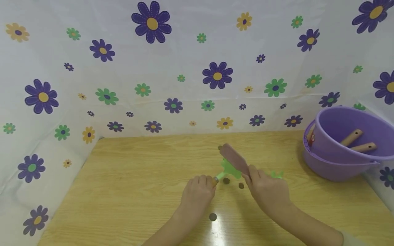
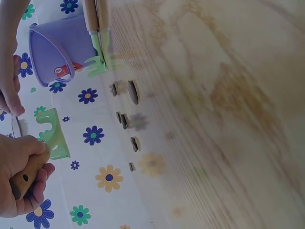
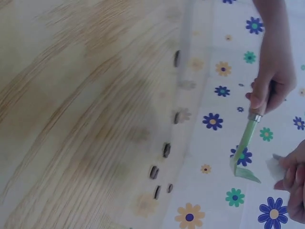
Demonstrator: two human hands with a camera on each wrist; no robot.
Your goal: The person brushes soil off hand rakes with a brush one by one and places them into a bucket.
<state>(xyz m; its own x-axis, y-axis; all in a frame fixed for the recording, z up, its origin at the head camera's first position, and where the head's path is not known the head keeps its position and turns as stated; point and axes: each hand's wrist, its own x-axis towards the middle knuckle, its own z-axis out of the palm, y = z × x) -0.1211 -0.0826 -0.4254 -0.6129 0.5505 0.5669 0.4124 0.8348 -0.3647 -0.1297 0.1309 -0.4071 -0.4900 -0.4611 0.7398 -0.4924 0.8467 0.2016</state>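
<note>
My left hand [image 1: 199, 193] grips the wooden handle [image 2: 31, 174] of a small green garden rake [image 1: 229, 168], whose bent, notched head shows in the left wrist view. My right hand [image 1: 271, 191] pinches one end of a flat mauve strip [image 1: 234, 159]; I cannot tell what it is. In the head view the strip slants over the rake head and partly hides it. Just below the head lie dark pebbles [image 1: 226, 180]. Seen from the right wrist, the rake [image 3: 245, 143] is above the tabletop, near the right hand's fingers.
A purple bucket [image 1: 333, 171] stands at the right with wooden handles [image 1: 352, 137] sticking out. Between it and the right hand lies a green fork [image 2: 97, 66], mostly hidden in the head view. One more pebble [image 1: 213, 217] is near the front. Flowered sheeting [image 1: 172, 68] surrounds the wooden table [image 1: 129, 177].
</note>
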